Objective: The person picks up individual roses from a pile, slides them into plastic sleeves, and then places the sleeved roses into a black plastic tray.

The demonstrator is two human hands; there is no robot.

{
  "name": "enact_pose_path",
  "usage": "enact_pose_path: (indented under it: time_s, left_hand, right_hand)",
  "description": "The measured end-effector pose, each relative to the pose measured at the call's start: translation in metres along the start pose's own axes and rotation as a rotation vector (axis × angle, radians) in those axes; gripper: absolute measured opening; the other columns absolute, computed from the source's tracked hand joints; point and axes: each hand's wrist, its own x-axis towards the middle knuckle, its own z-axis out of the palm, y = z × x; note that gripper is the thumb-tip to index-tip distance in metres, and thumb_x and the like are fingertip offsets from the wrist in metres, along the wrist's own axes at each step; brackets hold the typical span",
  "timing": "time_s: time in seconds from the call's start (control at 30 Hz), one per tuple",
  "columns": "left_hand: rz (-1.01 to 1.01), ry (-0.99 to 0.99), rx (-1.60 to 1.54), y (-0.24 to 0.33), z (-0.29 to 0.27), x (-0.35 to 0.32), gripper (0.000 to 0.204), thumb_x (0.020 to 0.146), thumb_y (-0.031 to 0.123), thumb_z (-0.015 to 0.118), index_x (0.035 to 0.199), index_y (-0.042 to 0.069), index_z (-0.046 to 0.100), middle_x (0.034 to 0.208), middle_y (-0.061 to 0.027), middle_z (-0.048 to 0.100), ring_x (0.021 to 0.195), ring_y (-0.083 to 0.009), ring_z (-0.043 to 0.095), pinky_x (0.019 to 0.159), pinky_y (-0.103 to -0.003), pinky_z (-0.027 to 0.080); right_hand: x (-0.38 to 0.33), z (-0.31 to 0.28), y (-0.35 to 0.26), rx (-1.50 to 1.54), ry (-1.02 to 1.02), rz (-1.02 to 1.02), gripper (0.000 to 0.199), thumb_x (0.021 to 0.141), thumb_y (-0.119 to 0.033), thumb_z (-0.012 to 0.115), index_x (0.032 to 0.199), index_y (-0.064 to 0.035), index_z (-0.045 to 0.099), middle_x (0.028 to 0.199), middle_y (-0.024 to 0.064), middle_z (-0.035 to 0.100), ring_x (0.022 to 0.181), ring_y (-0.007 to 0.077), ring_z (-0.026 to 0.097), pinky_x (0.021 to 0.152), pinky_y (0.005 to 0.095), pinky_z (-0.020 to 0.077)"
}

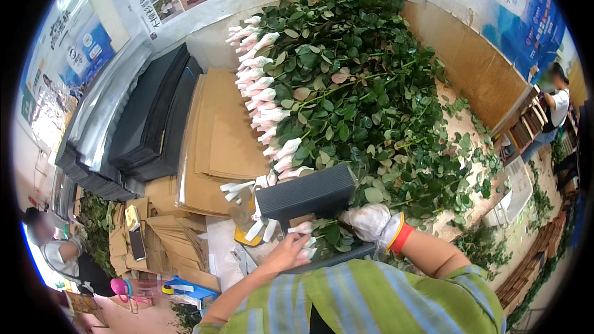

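My bare left hand [286, 254] is at the heads of a few roses, its fingers curled round a rose [309, 249] with a pale sleeved head. Another pale sleeved head [301, 227] lies just above those fingers. On the right, my right hand [369, 222], in a white glove with a red and yellow cuff, is closed round the leafy stems of these roses; the fingertips are partly hidden. Beyond both hands stands a dark ribbed sheet [306, 193], folded up. Part of a second dark panel [340, 256] shows under the stems, against my green striped clothing.
A large pile of leafy roses [352, 86] fills the bench, pale heads leftward. Left of it are cardboard sheets [226, 130] and stacked dark sheets [151, 111]. Loose white sleeves [237, 192] and a yellow tape dispenser [247, 237] lie nearby. Other people work at far left and right.
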Motion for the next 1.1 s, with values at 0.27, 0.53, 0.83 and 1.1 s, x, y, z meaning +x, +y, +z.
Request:
enact_pose_path:
  time_s: [0.27,0.53,0.83,1.1]
  left_hand:
    - [0.138,0.037,0.253,0.0,-0.01,0.006,0.073,0.069,0.043,0.084,0.13,0.012,0.057,0.142,-0.0254,0.038,0.128,-0.0442,0.041,0.109,-0.049,0.036]
    - [0.12,0.034,0.108,-0.009,-0.005,0.009,0.069,0.069,0.036,0.084,0.13,0.017,0.059,0.144,-0.0235,0.04,0.126,-0.0418,0.046,0.105,-0.049,0.04]
    - [0.156,-0.189,0.352,-0.002,-0.026,0.032,0.067,0.07,0.041,0.08,0.129,0.018,0.06,0.147,-0.0122,0.041,0.128,-0.0335,0.044,0.105,-0.048,0.036]
    - [0.051,-0.076,0.029,-0.052,0.01,0.014,0.057,0.077,0.028,0.078,0.13,0.019,0.059,0.139,-0.0235,0.045,0.112,-0.0398,0.054,0.094,-0.045,0.047]
  right_hand:
    - [0.001,-0.012,-0.006,0.024,-0.094,-0.023,0.029,0.082,-0.013,0.057,0.11,-0.0146,0.062,0.083,0.0125,0.065,0.068,0.0314,0.067,0.057,0.0461,0.0527]
    - [-0.065,-0.019,0.039,-0.146,-0.122,0.37,0.021,0.087,-0.026,0.059,0.089,-0.005,0.062,0.07,0.0177,0.064,0.067,0.0359,0.066,0.062,0.0443,0.0548]
    - [0.162,-0.071,0.098,-0.258,0.216,0.134,0.032,0.089,-0.015,0.056,0.119,-0.0073,0.055,0.083,0.0085,0.064,0.066,0.0261,0.063,0.062,0.0337,0.0567]
    - [0.212,-0.079,0.047,-0.246,0.176,-0.047,0.013,0.073,-0.01,0.06,0.086,-0.01,0.065,0.085,0.0125,0.069,0.083,0.0316,0.07,0.068,0.0437,0.0564]
